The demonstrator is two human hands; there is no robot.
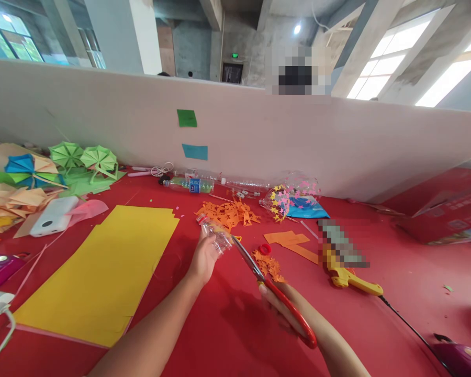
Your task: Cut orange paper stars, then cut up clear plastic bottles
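My left hand point(204, 257) is closed round a small clear plastic bottle piece point(219, 239) with a red neck, held above the red table point(204, 335). My right hand point(280, 303) grips red-handled scissors point(255, 267), whose blades point up and left and meet the right edge of the bottle piece. Whether the blades have plastic between them is hard to tell. Behind the bottle piece lie orange paper cutouts point(230, 213). Small orange stars point(269, 266) and a red ring point(265, 249) lie just beyond my right hand.
Yellow paper sheets point(102, 272) lie at the left. A yellow glue gun point(351, 280) with a black cord lies at the right. Plastic bottles point(194, 184) rest along the white partition point(235, 131). Folded paper umbrellas point(99, 159) stand back left, a red box point(447, 204) back right.
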